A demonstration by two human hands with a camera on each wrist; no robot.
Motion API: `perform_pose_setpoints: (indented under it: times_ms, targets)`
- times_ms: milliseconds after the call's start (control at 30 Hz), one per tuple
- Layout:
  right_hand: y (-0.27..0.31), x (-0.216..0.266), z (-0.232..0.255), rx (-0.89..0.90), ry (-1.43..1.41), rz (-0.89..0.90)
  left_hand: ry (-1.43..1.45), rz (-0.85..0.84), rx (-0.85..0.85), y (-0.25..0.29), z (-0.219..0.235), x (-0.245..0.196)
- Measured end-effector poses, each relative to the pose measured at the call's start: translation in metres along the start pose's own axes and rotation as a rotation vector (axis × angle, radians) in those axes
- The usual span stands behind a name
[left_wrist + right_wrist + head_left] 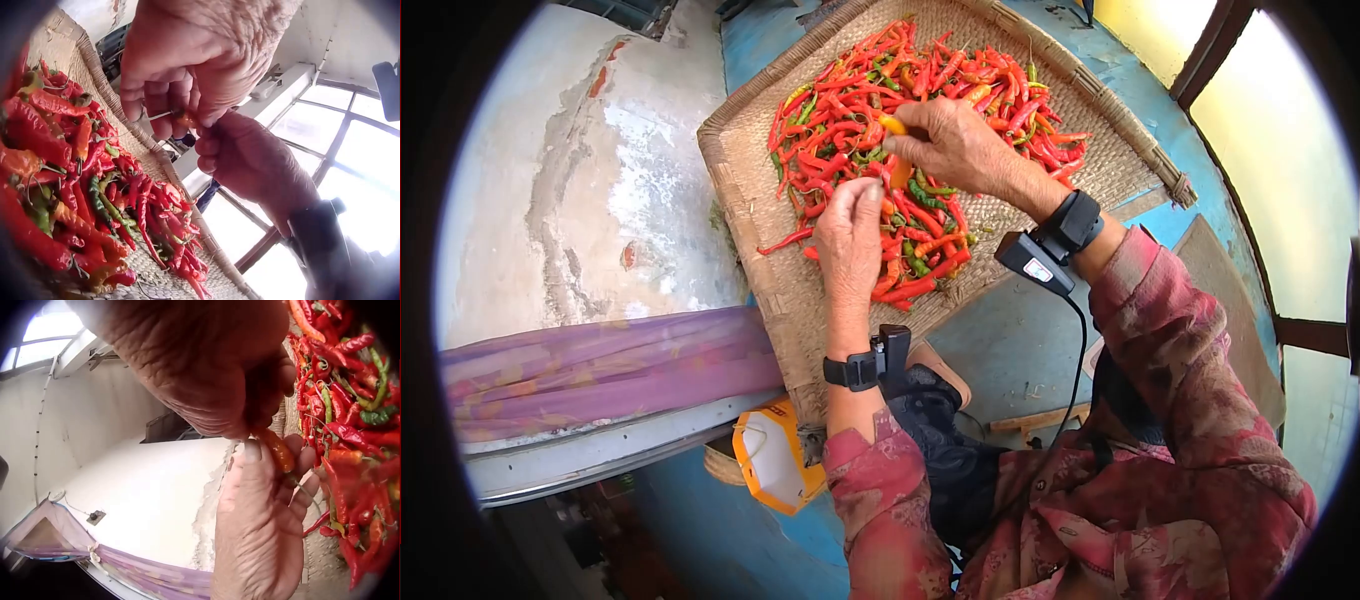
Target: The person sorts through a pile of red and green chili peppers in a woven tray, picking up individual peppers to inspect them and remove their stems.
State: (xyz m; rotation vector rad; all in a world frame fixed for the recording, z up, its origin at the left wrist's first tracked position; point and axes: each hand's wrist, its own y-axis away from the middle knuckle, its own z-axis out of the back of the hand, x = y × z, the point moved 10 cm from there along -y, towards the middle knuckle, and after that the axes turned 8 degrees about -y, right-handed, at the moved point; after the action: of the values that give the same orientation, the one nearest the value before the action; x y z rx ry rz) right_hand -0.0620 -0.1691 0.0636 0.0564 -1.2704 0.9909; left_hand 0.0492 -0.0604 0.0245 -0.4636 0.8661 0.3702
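Observation:
Over the pile of chili peppers (840, 110), both hands meet at one orange chili pepper (278, 450). My left hand (850, 240) pinches it between thumb and fingers, and its thin green stem trails out past the fingers in the right wrist view. At the pepper's other end, my right hand (960, 145) grips with curled fingers that cover that end. A yellow chili pepper (892, 124) shows at the right hand's fingertips in the head view. Most peppers in the pile are red, with some green and orange ones among them.
The peppers lie on a large woven tray (770, 290) with a raised rim. A purple cloth (610, 375) hangs along a ledge at left, below a peeling wall (650, 170). An orange-edged box (775, 455) stands below the tray, and windows (356, 144) are beyond the right arm.

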Motion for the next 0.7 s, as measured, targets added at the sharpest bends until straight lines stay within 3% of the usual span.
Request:
perform_pose_setpoints:
  times_ms: [67,133,267,333,400,467,500,533,600,633,700]
  targets:
    - [-0.008,-0.004,0.031,-0.121,0.097,0.007,-0.172,0.022,-0.089,-0.002,0.020,0.018]
    - [-0.009,-0.008,0.066,-0.321,0.121,-0.011,-0.726,0.071,-0.002,0.002,0.024,0.026]
    - [-0.006,-0.016,0.087,-0.373,0.157,-0.041,-0.915,0.129,0.086,0.002,0.009,0.050]
    - [-0.004,-0.007,0.071,-0.220,0.106,0.043,-0.998,0.232,0.175,-0.004,0.005,0.071]
    - [0.001,-0.005,0.056,-0.106,0.108,0.046,-0.960,0.244,0.188,-0.009,0.003,0.083]
    - [0.005,-0.004,0.043,-0.066,0.084,0.068,-0.556,0.264,0.052,-0.014,0.006,0.087]
    - [0.006,-0.003,0.034,-0.008,0.115,0.081,-0.184,0.311,0.014,-0.011,0.000,0.073]
    - [0.008,-0.010,0.026,0.049,0.093,0.012,-0.187,0.307,0.021,-0.011,-0.007,0.057]
    - [0.014,-0.018,0.008,0.125,0.075,0.011,0.029,0.120,-0.064,-0.012,-0.016,0.018]
    - [0.016,-0.027,-0.004,0.204,0.114,-0.057,0.114,0.083,-0.040,-0.012,-0.026,0.009]
    - [0.020,-0.033,-0.006,0.200,0.157,-0.109,0.187,0.071,0.005,-0.009,-0.046,-0.003]
